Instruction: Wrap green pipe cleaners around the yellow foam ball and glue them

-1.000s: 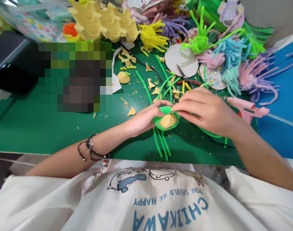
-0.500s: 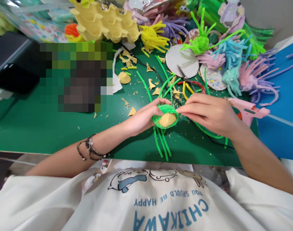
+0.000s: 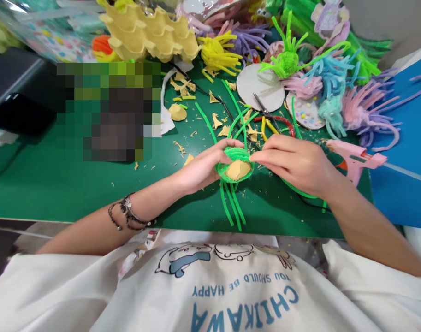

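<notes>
Between my hands is a small round body of green pipe cleaners [image 3: 236,152] wound around a yellow egg-carton cup [image 3: 238,170]. Loose green ends stick out from it toward the front edge and the back of the table. My left hand [image 3: 206,168] is closed on its left side, thumb at the rim and fingers behind. At its right rim, my right hand [image 3: 293,161] pinches a green pipe cleaner [image 3: 302,192], which trails out below that hand. The exact grip point is partly hidden by the fingertips.
A pink glue gun [image 3: 355,159] lies right of my right hand. Pliers with red and yellow handles [image 3: 272,121] rest behind it, near a white disc [image 3: 260,87]. Yellow carton scraps [image 3: 217,121] litter the green table [image 3: 75,193]. An egg carton [image 3: 150,34] and pipe-cleaner figures stand at the back.
My right hand has shifted slightly left, still pinching at the rim. The green piece stays in my left hand, in nearly the same place.
</notes>
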The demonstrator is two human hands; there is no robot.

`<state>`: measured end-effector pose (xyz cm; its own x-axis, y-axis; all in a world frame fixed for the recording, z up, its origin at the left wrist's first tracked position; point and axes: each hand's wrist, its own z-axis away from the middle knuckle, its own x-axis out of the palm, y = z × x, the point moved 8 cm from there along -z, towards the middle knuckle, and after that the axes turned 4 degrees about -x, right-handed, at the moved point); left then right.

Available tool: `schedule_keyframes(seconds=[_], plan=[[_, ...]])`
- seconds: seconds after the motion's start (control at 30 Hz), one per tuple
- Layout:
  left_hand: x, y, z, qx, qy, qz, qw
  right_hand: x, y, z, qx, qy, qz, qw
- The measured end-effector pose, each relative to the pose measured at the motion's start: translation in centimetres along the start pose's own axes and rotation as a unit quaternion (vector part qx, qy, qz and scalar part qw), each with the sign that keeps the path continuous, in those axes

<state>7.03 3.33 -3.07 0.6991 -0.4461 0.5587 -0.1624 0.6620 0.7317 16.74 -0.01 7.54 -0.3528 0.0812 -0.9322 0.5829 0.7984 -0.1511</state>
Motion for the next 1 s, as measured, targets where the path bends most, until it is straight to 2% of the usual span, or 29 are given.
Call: schedule_keyframes(seconds=[0.27, 0.53, 0.8, 1.0], plan=[[-0.3, -0.3, -0.2, -0.005, 0.007, 0.015, 1.0, 0.7, 0.4, 0.1, 0.007, -0.006, -0.026, 1.0], [-0.2, -0.4, -0.1, -0.032, 0.0, 0.068, 0.997, -0.4, 0.0, 0.4, 0.004, 0.054, -0.017, 0.998], [0.0, 0.0, 0.0, -0.023, -0.018, 0.074, 0.997, -0.5, -0.4, 0.5, -0.009, 0.08, 0.013, 0.997], [-0.2, 0.0, -0.1, -0.009, -0.048, 0.08, 0.996, -0.2, -0.1, 0.2, -0.011, 0.084, -0.015, 0.996]])
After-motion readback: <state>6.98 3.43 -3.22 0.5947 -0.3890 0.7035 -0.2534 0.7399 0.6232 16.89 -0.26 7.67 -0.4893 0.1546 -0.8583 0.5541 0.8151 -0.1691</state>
